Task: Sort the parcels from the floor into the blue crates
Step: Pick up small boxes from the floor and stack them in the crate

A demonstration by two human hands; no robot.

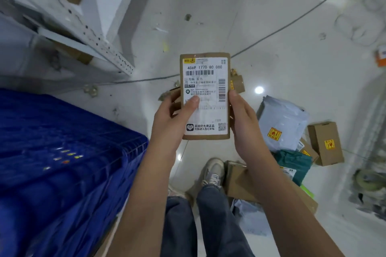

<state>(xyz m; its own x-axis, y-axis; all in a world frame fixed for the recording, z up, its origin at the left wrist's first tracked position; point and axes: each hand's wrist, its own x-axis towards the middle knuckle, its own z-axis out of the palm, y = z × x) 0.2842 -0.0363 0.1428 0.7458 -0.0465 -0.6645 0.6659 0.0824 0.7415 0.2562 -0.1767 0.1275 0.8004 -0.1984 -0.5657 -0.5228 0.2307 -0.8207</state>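
Head view, looking down. A flat brown cardboard parcel (205,96) was held upright in the air between both hands, its white shipping label (204,98) with barcodes facing the camera. The left hand (173,115) gripped the parcel's left edge, the thumb lying across the lower left of the label and the remaining fingers curled behind the cardboard. The right hand (244,119) gripped the right edge, the thumb tip pressed on the front near the side barcode and the other fingers hidden behind the parcel. Left of the left fingers, and lower, stood a blue crate (69,152) with a ribbed rim; its interior was blurred. Beyond the right fingers, on the white tiled floor (271,48), lay further parcels: a grey poly mailer (282,123) with a yellow sticker, a small brown box (325,144) just beside it, a green mailer (294,162) below those, and a larger carton (240,181) partly hidden by the right forearm. Below the fingers appeared jeans and a pale sneaker (213,171). Above the left fingers stood a white metal shelf frame (83,27); a grey cable (292,23) crossed the floor behind the parcel.
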